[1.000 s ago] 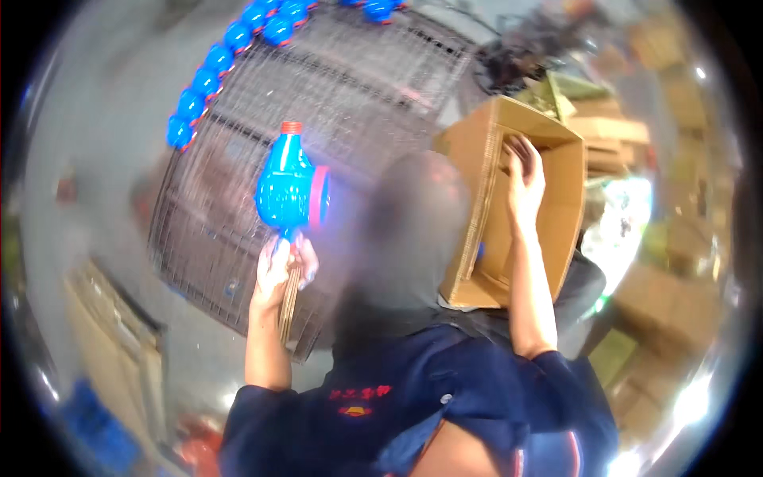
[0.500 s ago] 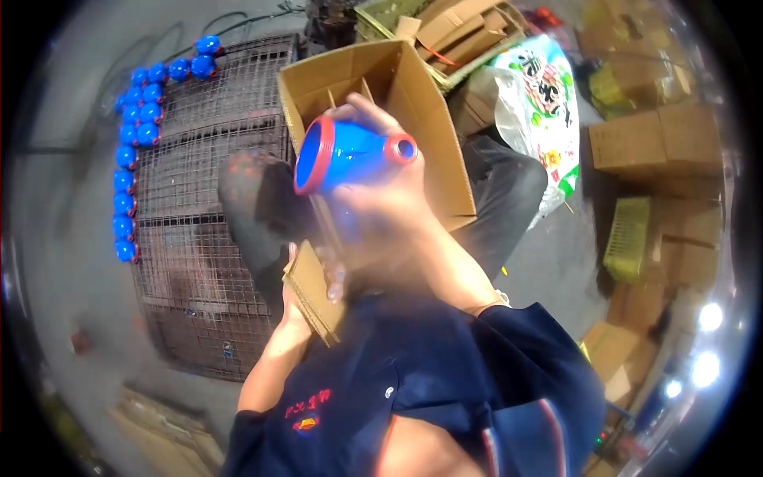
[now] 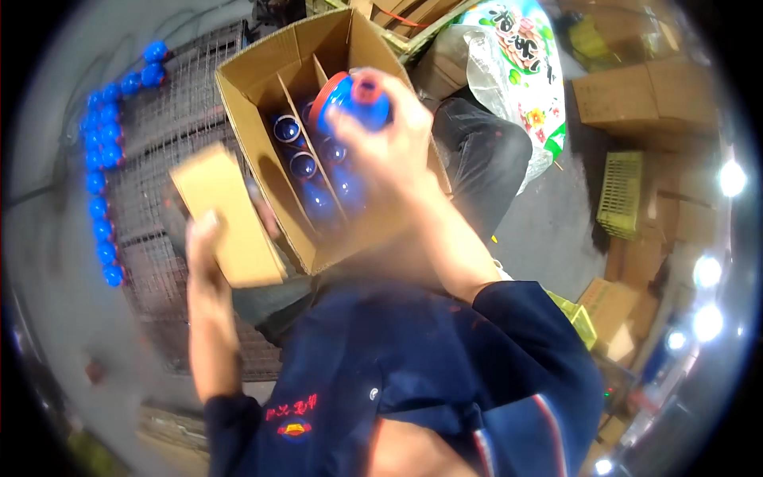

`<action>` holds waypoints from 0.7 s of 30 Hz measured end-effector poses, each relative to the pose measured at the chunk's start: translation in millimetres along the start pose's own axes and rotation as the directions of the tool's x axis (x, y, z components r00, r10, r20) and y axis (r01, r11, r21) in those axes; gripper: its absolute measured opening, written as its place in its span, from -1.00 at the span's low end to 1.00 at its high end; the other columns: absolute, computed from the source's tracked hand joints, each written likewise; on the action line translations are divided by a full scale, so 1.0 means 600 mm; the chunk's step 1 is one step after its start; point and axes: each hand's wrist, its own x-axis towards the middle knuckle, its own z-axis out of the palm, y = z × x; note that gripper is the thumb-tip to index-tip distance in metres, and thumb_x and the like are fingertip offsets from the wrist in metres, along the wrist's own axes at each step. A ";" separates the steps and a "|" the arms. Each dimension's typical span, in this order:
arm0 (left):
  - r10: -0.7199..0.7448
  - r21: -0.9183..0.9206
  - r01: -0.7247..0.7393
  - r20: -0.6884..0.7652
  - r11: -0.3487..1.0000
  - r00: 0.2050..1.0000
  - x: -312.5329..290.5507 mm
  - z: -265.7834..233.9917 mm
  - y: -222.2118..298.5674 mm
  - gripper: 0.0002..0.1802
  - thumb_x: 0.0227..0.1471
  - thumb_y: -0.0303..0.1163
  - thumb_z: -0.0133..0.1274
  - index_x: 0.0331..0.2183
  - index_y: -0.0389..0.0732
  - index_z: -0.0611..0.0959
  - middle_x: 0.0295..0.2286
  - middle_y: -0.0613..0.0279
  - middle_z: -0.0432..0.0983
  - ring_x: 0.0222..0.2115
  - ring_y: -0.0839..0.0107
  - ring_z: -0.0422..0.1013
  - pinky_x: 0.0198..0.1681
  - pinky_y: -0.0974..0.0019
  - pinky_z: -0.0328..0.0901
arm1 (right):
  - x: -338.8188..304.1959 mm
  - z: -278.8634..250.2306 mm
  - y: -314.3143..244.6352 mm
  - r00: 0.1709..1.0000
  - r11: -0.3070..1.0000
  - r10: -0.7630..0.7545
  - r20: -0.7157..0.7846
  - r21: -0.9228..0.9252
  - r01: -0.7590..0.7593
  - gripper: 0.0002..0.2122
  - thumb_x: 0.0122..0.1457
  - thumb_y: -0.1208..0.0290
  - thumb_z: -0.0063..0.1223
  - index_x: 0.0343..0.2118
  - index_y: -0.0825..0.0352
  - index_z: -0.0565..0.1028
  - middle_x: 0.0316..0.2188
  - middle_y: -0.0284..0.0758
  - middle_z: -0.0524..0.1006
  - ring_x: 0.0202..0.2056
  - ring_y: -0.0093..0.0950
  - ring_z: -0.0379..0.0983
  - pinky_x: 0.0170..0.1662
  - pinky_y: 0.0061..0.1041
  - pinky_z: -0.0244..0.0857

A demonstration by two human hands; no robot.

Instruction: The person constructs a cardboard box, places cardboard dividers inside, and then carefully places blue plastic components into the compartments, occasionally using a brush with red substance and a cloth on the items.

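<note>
My right hand (image 3: 405,147) grips a glossy blue vessel with red rims (image 3: 342,99), tilted above an open cardboard box (image 3: 253,131). A wide red mouth faces left, and a smaller red ring shows on its side. Inside the box, cardboard dividers (image 3: 291,107) part off rows where several blue rounded pieces (image 3: 304,165) sit; my right hand and forearm hide part of them. Left of the box, my left hand (image 3: 204,238) clasps a small stack of flat cardboard sheets (image 3: 234,226), its thumb across the top one.
Several blue vessels (image 3: 103,207) stand in lines along the left side of a dark wire-mesh rack (image 3: 159,183). A printed plastic bag (image 3: 528,79) lies right of the box. Farther right are cartons (image 3: 616,99) and a yellow-green basket (image 3: 620,195).
The vessel has turned and sits farther over the box, still in my right hand. My left hand has raised the cardboard sheets forward and left. The whole view has shifted, showing more of the box's inside.
</note>
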 end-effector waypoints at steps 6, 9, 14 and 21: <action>0.058 -0.249 -0.028 0.113 0.968 0.992 0.234 0.007 0.102 -0.38 0.21 -0.14 -0.08 0.15 -0.38 0.33 0.00 -0.15 0.45 -0.08 0.13 0.49 -0.07 0.17 0.47 | 0.025 0.052 0.148 0.996 0.972 0.032 0.079 -0.234 -0.012 -0.83 0.01 0.38 0.27 -0.44 0.36 0.54 -0.44 -0.17 0.58 -0.39 -0.28 0.56 -0.29 -0.41 0.42; 0.069 -0.251 -0.039 0.113 0.967 0.991 0.263 0.001 0.092 -0.36 0.22 -0.14 -0.10 0.17 -0.40 0.29 0.01 -0.20 0.42 -0.10 0.11 0.50 -0.07 0.18 0.47 | 0.016 0.048 0.161 0.998 0.981 -0.056 0.025 -0.186 0.060 -0.87 0.02 0.49 0.25 -0.40 0.34 0.50 -0.39 -0.22 0.59 -0.38 -0.30 0.56 -0.29 -0.44 0.42; -0.022 -0.330 0.105 0.246 0.938 0.969 0.253 0.019 0.097 -0.35 0.17 -0.15 -0.16 0.15 -0.42 0.31 0.01 -0.20 0.43 -0.08 0.11 0.49 0.00 0.17 0.40 | 0.032 0.024 0.124 0.979 0.969 -0.195 -0.049 -0.164 0.185 -0.86 -0.01 0.55 0.26 -0.41 0.33 0.49 -0.33 -0.21 0.60 -0.32 -0.26 0.56 -0.24 -0.42 0.44; -0.208 0.344 0.053 0.432 0.938 0.878 0.196 0.101 0.060 -0.32 0.10 -0.13 -0.18 0.12 -0.44 0.36 -0.05 -0.02 0.43 -0.63 0.53 0.34 -0.64 0.53 0.21 | 0.018 -0.081 0.027 0.974 0.992 -0.103 -0.200 0.045 0.114 -0.85 -0.03 0.53 0.27 -0.42 0.33 0.49 -0.34 -0.22 0.60 -0.36 -0.32 0.58 -0.28 -0.48 0.46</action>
